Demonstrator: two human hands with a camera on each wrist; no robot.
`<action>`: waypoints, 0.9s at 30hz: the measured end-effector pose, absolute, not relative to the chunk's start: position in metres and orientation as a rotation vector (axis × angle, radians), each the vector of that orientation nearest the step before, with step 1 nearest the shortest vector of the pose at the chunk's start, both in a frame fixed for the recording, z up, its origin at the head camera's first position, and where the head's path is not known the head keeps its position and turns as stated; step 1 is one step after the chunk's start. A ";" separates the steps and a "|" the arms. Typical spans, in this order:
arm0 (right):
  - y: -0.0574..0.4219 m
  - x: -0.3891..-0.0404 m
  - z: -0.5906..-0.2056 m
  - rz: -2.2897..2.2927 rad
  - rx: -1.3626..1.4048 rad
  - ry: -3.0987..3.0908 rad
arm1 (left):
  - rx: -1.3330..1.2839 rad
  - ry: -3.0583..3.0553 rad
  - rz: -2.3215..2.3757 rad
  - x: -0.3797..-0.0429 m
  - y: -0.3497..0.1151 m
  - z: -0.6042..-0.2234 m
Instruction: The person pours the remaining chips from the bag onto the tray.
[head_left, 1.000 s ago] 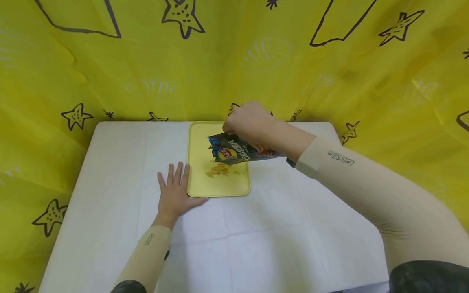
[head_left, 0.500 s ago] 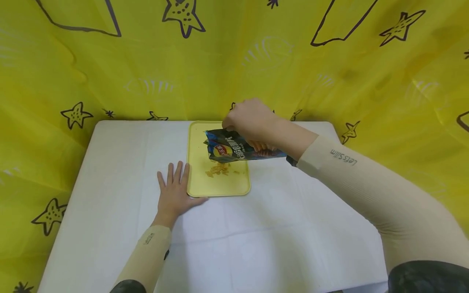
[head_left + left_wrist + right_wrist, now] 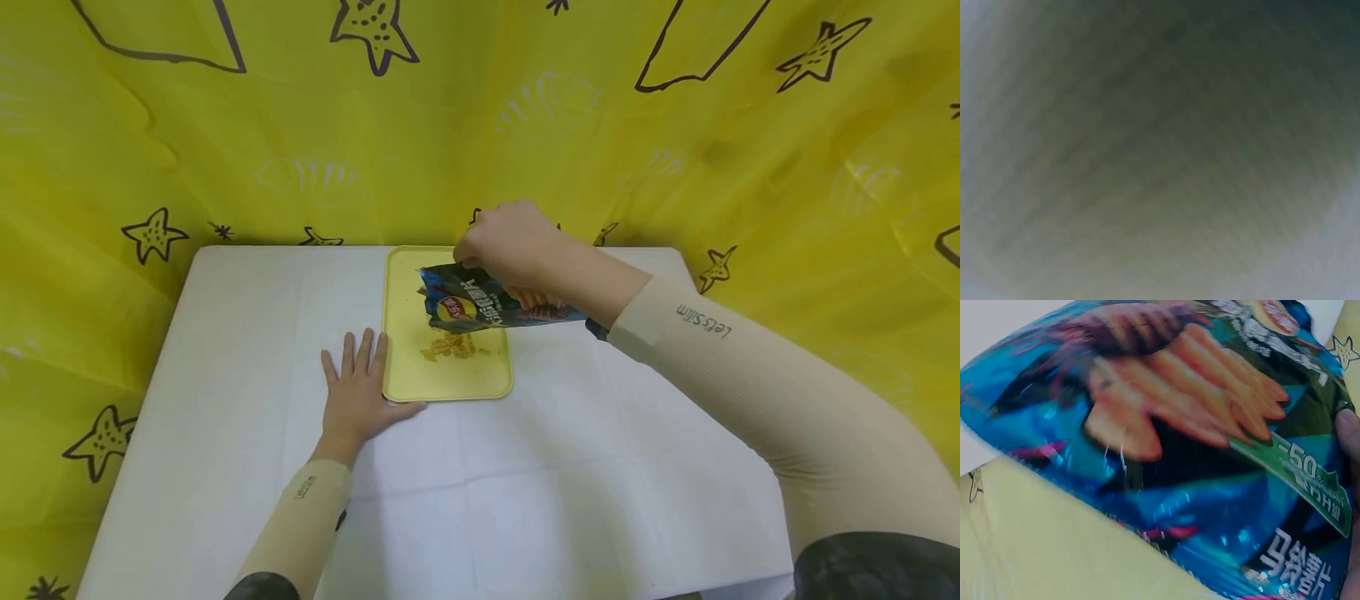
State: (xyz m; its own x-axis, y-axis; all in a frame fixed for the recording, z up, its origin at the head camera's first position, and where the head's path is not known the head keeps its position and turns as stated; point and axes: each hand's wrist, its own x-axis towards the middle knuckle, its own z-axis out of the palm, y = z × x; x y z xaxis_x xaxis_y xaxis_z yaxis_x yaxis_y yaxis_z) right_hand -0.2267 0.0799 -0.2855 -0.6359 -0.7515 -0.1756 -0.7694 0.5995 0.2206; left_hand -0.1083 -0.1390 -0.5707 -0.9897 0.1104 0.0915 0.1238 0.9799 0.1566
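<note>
Pale yellow, a tray [image 3: 420, 383] lies on a white-covered surface [image 3: 525, 483] beneath a dark snack packet [image 3: 483, 302], which a person holds up on its side in the head camera's view. The right hand [image 3: 513, 237], above the packet, is clamped on its upper edge. One end of the packet is over the tray; the other reaches past the tray's right side. A small heap of golden broken pieces [image 3: 453, 347] rests on the tray, just on the near side of the packet. Left of the packet and closer to the person, the left hand [image 3: 358, 396] lies palm down at the tray's corner, fingers straight and spread apart. Beige sleeves [image 3: 720, 392] cover both forearms, and behind the packet hangs yellow cloth [image 3: 465, 125] printed with dark stars.

The left wrist camera offers only a blur, probably ribbed fabric [image 3: 1147, 206]; the left hand's fingers cannot be made out there.

In the right wrist view, the packet fills most of the frame, blue and dark green, bearing pictured crisps and a green label [image 3: 1310, 478] reading "-50%". The right hand's thumb presses on the packet's edge.
</note>
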 end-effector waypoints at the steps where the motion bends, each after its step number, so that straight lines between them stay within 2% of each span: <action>1: 0.080 -0.227 -0.286 0.436 -1.313 2.749 | -0.180 -3.046 -0.246 -0.108 -0.139 -0.570; 27: 0.080 -0.225 -0.288 0.389 -1.362 2.759 | -0.172 -3.061 -0.205 -0.109 -0.140 -0.573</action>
